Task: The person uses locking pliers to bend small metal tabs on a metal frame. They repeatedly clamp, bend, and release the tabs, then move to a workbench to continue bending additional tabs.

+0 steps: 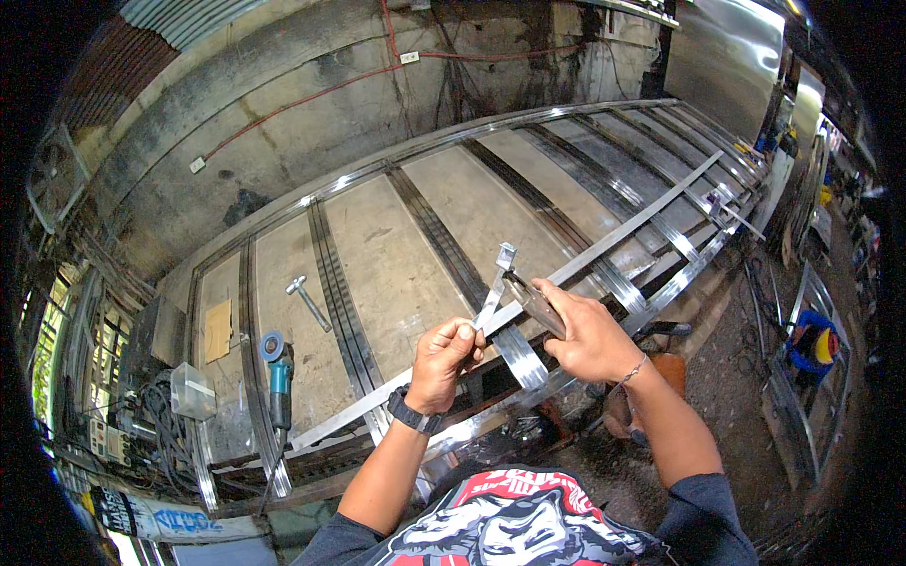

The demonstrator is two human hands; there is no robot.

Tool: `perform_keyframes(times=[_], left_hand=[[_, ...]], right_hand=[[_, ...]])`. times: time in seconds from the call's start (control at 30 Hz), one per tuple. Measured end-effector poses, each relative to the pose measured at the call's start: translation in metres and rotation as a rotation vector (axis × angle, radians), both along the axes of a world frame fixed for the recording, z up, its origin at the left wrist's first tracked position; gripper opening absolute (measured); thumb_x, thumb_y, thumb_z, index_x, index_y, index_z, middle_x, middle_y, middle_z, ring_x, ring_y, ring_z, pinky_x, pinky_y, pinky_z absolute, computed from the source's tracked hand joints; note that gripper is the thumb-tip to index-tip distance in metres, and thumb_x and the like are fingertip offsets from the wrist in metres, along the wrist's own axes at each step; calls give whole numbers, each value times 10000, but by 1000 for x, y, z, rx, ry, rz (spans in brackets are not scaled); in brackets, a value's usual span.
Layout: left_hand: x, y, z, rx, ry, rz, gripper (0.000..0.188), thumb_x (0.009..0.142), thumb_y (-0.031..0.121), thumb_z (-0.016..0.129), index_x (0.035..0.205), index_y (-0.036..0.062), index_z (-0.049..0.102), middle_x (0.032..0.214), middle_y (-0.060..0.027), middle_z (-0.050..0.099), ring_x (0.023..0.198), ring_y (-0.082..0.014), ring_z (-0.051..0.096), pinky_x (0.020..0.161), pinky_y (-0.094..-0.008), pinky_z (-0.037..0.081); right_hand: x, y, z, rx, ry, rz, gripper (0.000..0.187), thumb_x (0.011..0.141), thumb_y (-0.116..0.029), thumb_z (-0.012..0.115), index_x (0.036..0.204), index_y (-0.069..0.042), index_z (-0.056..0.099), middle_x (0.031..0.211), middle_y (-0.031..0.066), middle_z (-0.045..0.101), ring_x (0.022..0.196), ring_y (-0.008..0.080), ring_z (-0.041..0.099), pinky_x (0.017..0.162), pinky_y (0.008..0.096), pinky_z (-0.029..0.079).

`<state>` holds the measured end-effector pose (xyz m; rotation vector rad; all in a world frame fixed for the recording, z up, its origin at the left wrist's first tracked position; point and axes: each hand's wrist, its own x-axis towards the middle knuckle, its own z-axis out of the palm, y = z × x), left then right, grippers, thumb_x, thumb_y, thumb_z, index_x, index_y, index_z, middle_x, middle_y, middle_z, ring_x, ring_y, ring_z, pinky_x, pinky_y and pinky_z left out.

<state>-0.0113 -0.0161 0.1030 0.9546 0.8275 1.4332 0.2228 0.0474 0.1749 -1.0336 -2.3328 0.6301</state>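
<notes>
Both hands are busy, held close to each other over the bench (370, 247). Left hand (446, 358), with a dark watch (415, 411) on its wrist, pinches the low end of a small metal strip (490, 307) between thumb and fingers. Right hand (590, 335), with a thin band on its wrist, is closed around a tool (541, 309) that looks like pliers. Its tip is up by the strip, near the bent top end. I can't tell if the tip bites the strip.

Under the hands, a long shiny bar (651, 213) lies slanted across a big metal frame (425, 215). The frame has many bars side by side, and it lies on the bench.

Over to the left, a hammer (310, 306) lies between two of the frame's bars. A blue grinder (280, 385) lies closer to the person, and left of it are a piece of cardboard (218, 330) and a clear box (193, 392). Behind the bench is a stained grey wall (311, 83). Far to the right is a blue bucket (803, 346).
</notes>
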Motion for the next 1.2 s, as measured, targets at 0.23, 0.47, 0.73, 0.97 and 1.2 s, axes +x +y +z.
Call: perform_keyframes(times=[0.23, 0.47, 0.73, 0.97, 1.2], left_hand=[[-1, 1, -4, 21, -31, 24, 250, 1016, 303, 673, 884, 102, 600, 804, -17, 639, 670, -73, 535, 573, -211, 388], [-4, 3, -5, -2, 2, -13, 308, 1040, 366, 629, 908, 89, 651, 791, 20, 634, 692, -59, 552, 607, -216, 399], [-25, 19, 9, -17, -453, -163, 306, 1092, 336, 499, 938, 82, 572, 744, -19, 531, 636, -151, 467, 567, -270, 382], [-38, 26, 13, 16, -548, -213, 276, 1097, 308, 489, 970, 77, 571, 769, -27, 520, 664, -167, 444, 600, -289, 379], [-26, 27, 11, 3, -554, -254, 271, 1082, 316, 522, 968, 77, 578, 779, -34, 531, 677, -174, 453, 606, -290, 380]], right_hand=[[-3, 1, 13, -312, 57, 37, 736, 747, -57, 653, 1435, 104, 448, 1296, 346, 607, 1194, 449, 623, 1041, 449, 489], [-2, -9, 14, 50, -169, -24, 806, 744, -21, 634, 1499, 86, 373, 1160, 259, 629, 999, 337, 643, 920, 402, 515], [8, -15, -1, 198, -207, -3, 729, 825, -77, 616, 1481, 110, 358, 1208, 287, 584, 1173, 458, 564, 1049, 490, 450], [4, -16, -29, -190, 157, -58, 485, 956, -88, 636, 1407, 47, 516, 1241, 200, 651, 1158, 291, 618, 1040, 383, 455], [-2, -13, -22, -508, 415, 10, 349, 1001, -139, 639, 1320, -5, 592, 939, -26, 565, 831, 72, 504, 768, 260, 463]])
